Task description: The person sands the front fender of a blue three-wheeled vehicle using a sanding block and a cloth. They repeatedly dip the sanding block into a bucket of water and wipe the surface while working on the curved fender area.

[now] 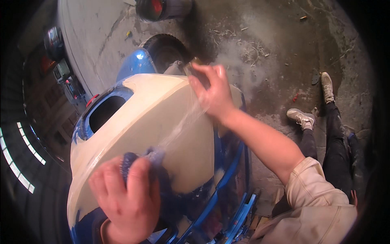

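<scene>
A curved vehicle body panel, coated in cream-coloured filler with blue paint showing round its edges, lies under both hands. At its near left part, my left hand is closed round a crumpled blue, wet-looking cloth; its exact kind is partly hidden by my fingers. A clear streak of water runs from the cloth across the panel toward my other hand. Along the far edge, my right hand pinches a small brown sanding pad between thumb and fingers, with that arm stretched over the panel.
Beyond the panel stand a blue fender and a black tyre. An oval opening cuts the body at left. A dark bucket is at the top. Two pale shoes rest on the wet, littered concrete floor.
</scene>
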`<state>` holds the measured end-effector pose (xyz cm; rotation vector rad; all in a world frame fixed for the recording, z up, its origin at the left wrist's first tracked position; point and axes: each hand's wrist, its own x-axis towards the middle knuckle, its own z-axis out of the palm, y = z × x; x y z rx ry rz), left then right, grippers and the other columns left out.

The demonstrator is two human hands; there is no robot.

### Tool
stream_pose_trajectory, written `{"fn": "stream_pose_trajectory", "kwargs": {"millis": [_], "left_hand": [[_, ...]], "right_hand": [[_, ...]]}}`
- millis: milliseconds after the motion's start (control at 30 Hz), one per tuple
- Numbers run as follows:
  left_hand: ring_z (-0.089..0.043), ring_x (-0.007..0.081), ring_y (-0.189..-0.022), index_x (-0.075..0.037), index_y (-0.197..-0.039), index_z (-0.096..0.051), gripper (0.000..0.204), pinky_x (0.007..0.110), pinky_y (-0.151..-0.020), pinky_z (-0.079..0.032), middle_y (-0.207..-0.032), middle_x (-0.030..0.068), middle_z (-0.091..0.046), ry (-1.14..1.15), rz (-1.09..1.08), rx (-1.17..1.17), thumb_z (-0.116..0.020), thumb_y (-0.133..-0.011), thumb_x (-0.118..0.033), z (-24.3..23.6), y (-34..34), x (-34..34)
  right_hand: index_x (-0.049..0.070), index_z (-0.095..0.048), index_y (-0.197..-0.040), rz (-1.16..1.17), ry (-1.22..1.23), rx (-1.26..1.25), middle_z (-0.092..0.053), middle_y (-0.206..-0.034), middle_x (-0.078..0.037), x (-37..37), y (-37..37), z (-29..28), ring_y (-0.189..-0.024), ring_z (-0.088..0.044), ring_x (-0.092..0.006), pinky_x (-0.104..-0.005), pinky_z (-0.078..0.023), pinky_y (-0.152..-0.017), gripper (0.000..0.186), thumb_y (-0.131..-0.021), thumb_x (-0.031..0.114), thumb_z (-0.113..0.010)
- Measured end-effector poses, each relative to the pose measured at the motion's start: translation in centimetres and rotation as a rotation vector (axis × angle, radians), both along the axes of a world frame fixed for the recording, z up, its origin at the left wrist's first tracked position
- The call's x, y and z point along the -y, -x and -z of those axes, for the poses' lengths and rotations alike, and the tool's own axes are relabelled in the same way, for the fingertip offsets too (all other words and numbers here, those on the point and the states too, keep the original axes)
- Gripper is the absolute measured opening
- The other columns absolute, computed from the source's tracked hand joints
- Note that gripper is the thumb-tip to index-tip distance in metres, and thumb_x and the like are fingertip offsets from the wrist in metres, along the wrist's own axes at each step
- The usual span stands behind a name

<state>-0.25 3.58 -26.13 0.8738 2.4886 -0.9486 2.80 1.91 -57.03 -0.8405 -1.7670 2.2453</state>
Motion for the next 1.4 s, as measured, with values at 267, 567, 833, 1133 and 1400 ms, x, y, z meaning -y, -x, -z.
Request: {"fn": "stream_pose_trajectory", "kwargs": {"millis": [267,567,833,1133,1400], "left_hand": [[-0.060,0.0430,-0.106,-0.009,-0.102,-0.065,0.038,0.051,-0.093,-0.049,-0.109,0.0198,-0.061,0.019,-0.011,-0.016,-0.079,-0.069,0.004,-0.5,0.7,0.0],[-0.060,0.0417,-0.103,-0.009,-0.097,-0.066,0.034,0.050,-0.088,-0.050,-0.106,0.0185,-0.062,-0.015,0.014,-0.018,-0.081,-0.068,0.001,-0.1,1.0,-0.3],[-0.060,0.0411,-0.102,-0.009,-0.097,-0.066,0.034,0.051,-0.088,-0.049,-0.105,0.0183,-0.062,-0.007,-0.014,-0.011,-0.085,-0.069,-0.004,0.0,1.0,0.0],[-0.061,0.0402,-0.102,-0.010,-0.094,-0.067,0.034,0.049,-0.087,-0.050,-0.105,0.0173,-0.063,-0.002,-0.002,0.007,-0.084,-0.066,-0.003,0.3,1.2,-0.1],[-0.060,0.0414,-0.101,-0.010,-0.094,-0.067,0.032,0.050,-0.087,-0.049,-0.105,0.0170,-0.062,-0.008,0.028,-0.014,-0.084,-0.068,-0.004,0.5,1.0,-0.2]], "right_hand": [[0.012,-0.072,-0.128,0.057,-0.061,-0.037,-0.058,-0.111,-0.015,1.6,-1.2,1.5,-0.105,-0.057,-0.0322,-0.0421,-0.049,-0.096,0.037,-0.095,0.027,-0.079],[0.012,-0.072,-0.128,0.012,-0.075,-0.182,-0.056,-0.113,-0.015,1.3,-4.7,-2.2,-0.107,-0.056,-0.0311,-0.0419,-0.049,-0.096,0.039,-0.093,0.027,-0.081],[0.011,-0.071,-0.128,0.014,-0.073,-0.082,-0.057,-0.113,-0.015,2.0,-2.6,-0.4,-0.106,-0.057,-0.0297,-0.0405,-0.049,-0.097,0.038,-0.094,0.026,-0.080],[0.011,-0.071,-0.121,0.024,0.022,0.051,-0.055,-0.111,-0.016,0.0,1.7,1.1,-0.103,-0.056,-0.0332,-0.0417,-0.050,-0.094,0.032,-0.096,0.029,-0.078],[0.016,-0.070,-0.129,0.018,-0.111,-0.190,-0.055,-0.113,-0.016,1.3,-2.6,-2.0,-0.106,-0.057,-0.0330,-0.0443,-0.049,-0.098,0.042,-0.092,0.032,-0.081]]}}
